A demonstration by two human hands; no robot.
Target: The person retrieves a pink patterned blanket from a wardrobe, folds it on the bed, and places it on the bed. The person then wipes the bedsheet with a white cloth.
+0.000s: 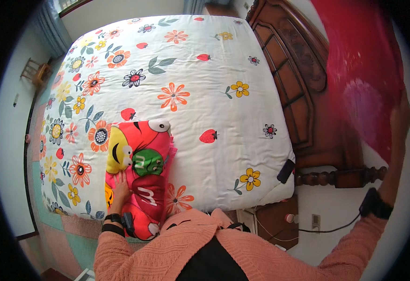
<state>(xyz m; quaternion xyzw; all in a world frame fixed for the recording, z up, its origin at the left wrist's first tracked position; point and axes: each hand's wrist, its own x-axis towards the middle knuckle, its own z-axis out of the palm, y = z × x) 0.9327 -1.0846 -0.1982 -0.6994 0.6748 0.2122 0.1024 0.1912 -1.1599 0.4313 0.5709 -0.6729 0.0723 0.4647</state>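
A folded fleece blanket (148, 186) with red, yellow and green candy characters lies on the near edge of a bed with a flowered sheet (226, 105). My left hand (121, 188) rests flat on this blanket, fingers spread. At the right, my right arm is raised, and a red-pink cloth (359, 70) with a pale patch hangs beside my right hand (401, 109). That cloth is blurred and partly covers the headboard. My right fingers are hidden or too blurred to tell how they hold it.
A carved wooden headboard (285, 77) stands along the bed's right end. A black phone (286, 171) with a cable lies at the near right mattress corner. Below it is a bedside cabinet (275, 221). A wooden chair (36, 72) stands by the far left wall.
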